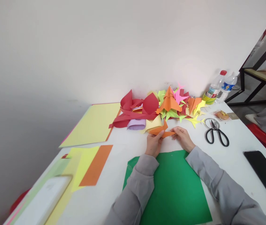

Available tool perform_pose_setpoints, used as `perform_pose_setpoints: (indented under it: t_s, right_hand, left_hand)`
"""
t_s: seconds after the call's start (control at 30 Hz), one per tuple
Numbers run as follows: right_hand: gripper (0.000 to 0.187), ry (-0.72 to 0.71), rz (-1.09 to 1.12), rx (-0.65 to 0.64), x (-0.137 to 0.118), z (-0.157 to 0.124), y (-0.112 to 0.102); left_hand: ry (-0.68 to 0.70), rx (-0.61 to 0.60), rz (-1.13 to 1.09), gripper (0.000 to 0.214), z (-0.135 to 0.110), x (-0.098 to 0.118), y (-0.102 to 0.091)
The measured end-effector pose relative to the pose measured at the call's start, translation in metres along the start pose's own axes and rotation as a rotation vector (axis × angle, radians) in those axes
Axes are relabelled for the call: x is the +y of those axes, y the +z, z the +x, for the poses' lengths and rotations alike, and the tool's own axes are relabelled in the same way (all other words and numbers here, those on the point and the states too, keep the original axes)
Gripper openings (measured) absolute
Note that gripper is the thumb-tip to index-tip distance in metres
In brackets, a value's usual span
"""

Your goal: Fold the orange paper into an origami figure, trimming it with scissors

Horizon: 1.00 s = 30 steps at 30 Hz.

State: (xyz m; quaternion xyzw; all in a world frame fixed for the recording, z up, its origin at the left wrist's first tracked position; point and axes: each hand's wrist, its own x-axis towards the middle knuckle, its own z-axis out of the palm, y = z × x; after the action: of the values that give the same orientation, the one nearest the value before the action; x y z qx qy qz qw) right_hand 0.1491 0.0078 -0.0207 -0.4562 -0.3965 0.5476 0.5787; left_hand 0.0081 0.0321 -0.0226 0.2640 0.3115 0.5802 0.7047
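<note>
Both hands meet over the white table [236, 150], just beyond a green paper sheet [170, 187]. My left hand [153, 143] pinches the left end of a folded orange paper piece [163, 131], fingers closed on it. My right hand [182, 137] pinches the right end of the same piece. Grey sleeves cover both forearms. Right behind the hands lies a heap of folded paper shapes [168, 104] in red, orange, yellow, pink and lilac.
Black scissors [216, 132] lie right of the hands, a black phone [265, 175] further right. Two plastic bottles [219, 86] stand by the wall. Yellow sheets [95, 123] and an orange strip [96, 164] lie at left. A small wrapped item [222, 115] sits near the scissors.
</note>
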Motion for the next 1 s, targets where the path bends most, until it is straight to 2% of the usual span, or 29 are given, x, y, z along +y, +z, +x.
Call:
perform_pose_setpoints:
  t_s: [0.17,0.37,0.47,0.57,0.83,1.0]
  right_hand:
    - [0.030,-0.028,-0.180,-0.043,0.000,-0.005,0.004]
    - [0.029,-0.060,-0.084,0.082,0.001,-0.001,0.002]
    - [0.029,-0.074,-0.113,0.069,0.001,-0.002,0.003]
    - [0.025,-0.142,-0.185,0.050,0.003,-0.004,0.007]
    - [0.017,-0.256,-0.289,0.108,0.003,-0.008,0.008]
    - [0.015,-0.427,-0.510,0.096,0.004,-0.011,0.007]
  left_hand:
    - [0.012,0.008,0.005,0.026,-0.002,0.001,0.003]
    - [-0.030,0.012,0.140,0.027,-0.005,0.001,0.003]
    - [-0.034,0.016,0.169,0.028,-0.005,0.001,0.003]
    - [-0.033,0.017,0.194,0.028,-0.006,0.001,0.003]
    - [-0.024,0.027,0.230,0.026,-0.006,0.000,0.005]
    - [0.026,0.060,0.282,0.025,-0.004,-0.002,0.003]
